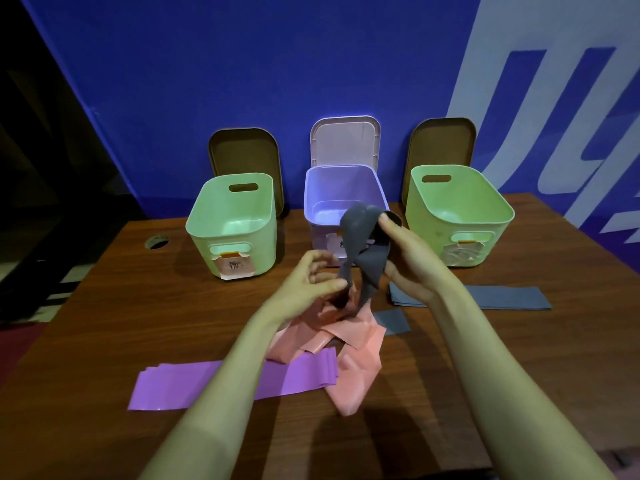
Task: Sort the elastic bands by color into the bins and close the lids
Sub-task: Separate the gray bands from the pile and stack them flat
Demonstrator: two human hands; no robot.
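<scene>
My right hand (412, 261) pinches a dark grey elastic band (360, 237) and holds it up in front of the purple bin (313, 199). My left hand (310, 282) grips the band's lower end just above a heap of pink bands (349, 351). A purple band (173, 382) lies flat at the front left, partly under my left forearm. More grey bands (502, 297) lie flat at the right. Two green bins, one at the left (235, 209) and one at the right (460, 206), flank the purple one. All three bins stand open.
The brown lids (246, 157) (440, 143) and the pale pink lid (346, 140) lean upright against the blue wall behind their bins. A round cable hole (156, 241) is in the wooden table (138, 306) at the far left. Paper labels hang on the bin fronts.
</scene>
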